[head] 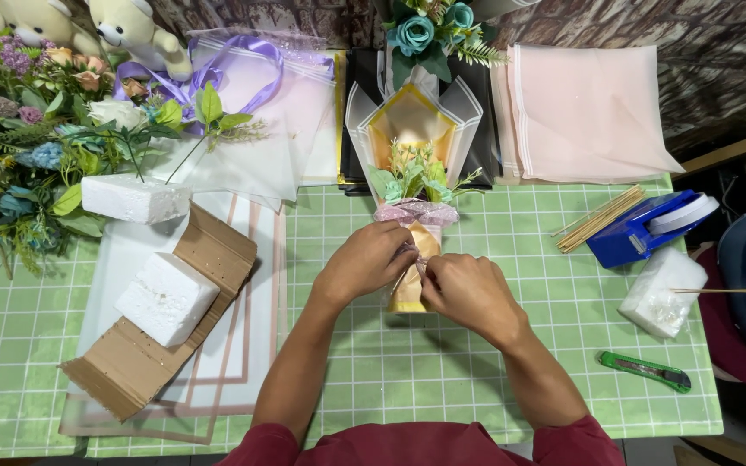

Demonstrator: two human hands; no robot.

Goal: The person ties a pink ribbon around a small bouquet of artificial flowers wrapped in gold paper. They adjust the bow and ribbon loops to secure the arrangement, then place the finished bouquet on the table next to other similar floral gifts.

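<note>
On a green checked table (494,362), the left hand (364,263) and right hand (468,293) pinch shut on the small wrapped bouquet (414,185) lying mid-table. Foam blocks (166,298), cardboard (144,358), a blue tape dispenser (641,229) and a green cutter (647,370) lie around; a rough stone wall (649,34) stands behind.

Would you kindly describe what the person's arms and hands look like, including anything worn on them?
Both hands, the left hand and the right hand, are bare: no gloves, and no rings, watch or bracelets show. The forearms are bare too. Dark red sleeves cover only the upper arms, ending near the elbows, and belong to a plain dark red top at the bottom edge of the view.
</note>
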